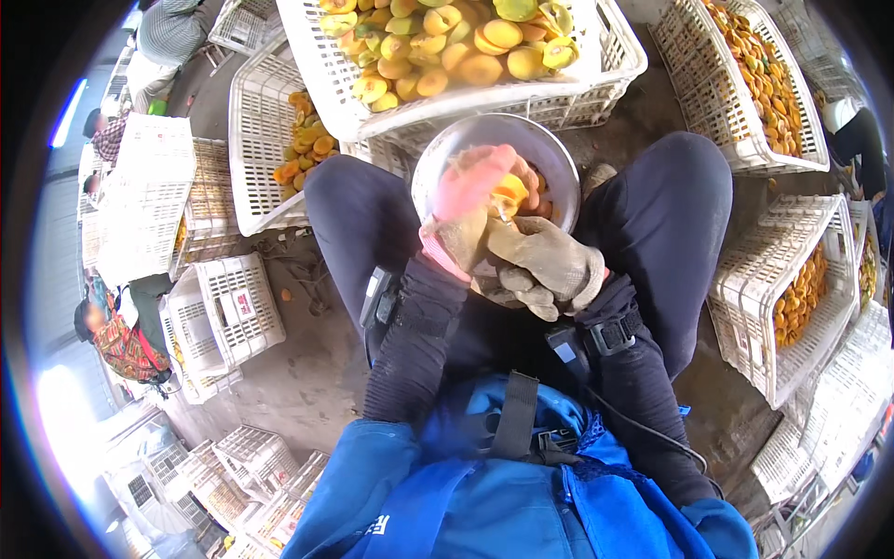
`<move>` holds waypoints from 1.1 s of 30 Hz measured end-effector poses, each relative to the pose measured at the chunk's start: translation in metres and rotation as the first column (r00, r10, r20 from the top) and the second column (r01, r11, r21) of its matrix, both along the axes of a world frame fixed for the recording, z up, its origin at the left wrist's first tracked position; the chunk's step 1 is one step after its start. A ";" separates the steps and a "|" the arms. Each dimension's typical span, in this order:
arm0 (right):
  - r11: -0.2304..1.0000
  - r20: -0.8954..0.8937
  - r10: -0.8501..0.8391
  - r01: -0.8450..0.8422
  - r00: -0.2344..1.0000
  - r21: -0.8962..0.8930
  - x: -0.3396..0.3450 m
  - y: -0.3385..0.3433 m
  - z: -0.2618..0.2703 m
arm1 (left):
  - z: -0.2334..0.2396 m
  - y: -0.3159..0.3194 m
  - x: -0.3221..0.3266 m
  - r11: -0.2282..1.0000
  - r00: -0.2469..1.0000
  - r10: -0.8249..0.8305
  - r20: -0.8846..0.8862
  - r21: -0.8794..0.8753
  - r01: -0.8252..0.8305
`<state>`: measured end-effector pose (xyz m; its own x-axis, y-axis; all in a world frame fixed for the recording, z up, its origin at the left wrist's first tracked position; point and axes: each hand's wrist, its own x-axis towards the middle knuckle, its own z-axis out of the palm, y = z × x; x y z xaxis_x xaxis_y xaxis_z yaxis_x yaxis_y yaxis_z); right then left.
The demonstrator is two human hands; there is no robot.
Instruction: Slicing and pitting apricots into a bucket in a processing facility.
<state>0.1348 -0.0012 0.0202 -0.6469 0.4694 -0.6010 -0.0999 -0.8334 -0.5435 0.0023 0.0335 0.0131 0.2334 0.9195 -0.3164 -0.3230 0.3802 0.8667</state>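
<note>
My left hand (471, 202), in a pink and tan glove, is closed around an orange-yellow apricot-like fruit (510, 191) above a round metal bowl (427, 168) between my knees. Right beside it, my right hand (548, 262) in a worn grey-tan glove has its fingers curled; a small shiny piece shows at the fruit between the hands, possibly a tool tip. What the right fingers grip is hidden. More fruit pieces lie in the bowl, partly covered by my hands. Directly behind the bowl is a white plastic crate (419, 105) full of yellow-green fruit halves (440, 45).
White crates with orange fruit stand at the left (241, 140), the upper right (698, 84) and the right (740, 279). Stacked crates (241, 307) and several people, one in a patterned jacket (129, 342), are further left. A loose fruit (286, 295) lies on the floor.
</note>
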 end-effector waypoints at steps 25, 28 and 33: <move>0.569 0.555 -0.483 -0.239 0.678 0.787 -0.025 -0.007 -0.042 | -0.040 0.177 -0.077 0.957 0.283 0.205 -0.937 0.253 0.144; 0.526 0.720 -0.440 -0.496 0.536 0.691 -0.020 -0.006 -0.051 | -0.036 0.183 -0.086 0.976 0.580 0.172 -0.796 0.218 0.010; 0.832 0.271 -0.513 0.395 0.814 0.390 -0.014 0.013 -0.004 | 0.020 0.119 -0.065 0.973 0.802 0.075 -0.592 0.220 0.072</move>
